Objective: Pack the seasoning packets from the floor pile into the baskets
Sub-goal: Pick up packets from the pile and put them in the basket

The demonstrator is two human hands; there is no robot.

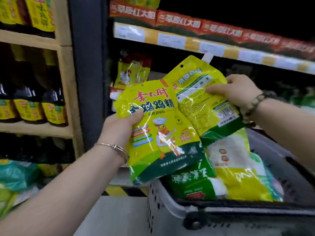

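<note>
Shop shelves [187,40] behind, hands [122,123] holding packets [158,126] over basket [156,198]

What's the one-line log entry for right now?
left hand: grips front-facing packet | right hand: grips back-facing packet | both above basket | basket holds other packets

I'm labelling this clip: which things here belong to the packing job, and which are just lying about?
Job: left hand gripping the front-facing chicken-essence packet; right hand gripping the back-facing packet; grey basket; green-and-white packet inside it.
Lying about: dark sauce bottles; red packs on the top shelf; shelf price tags.
</note>
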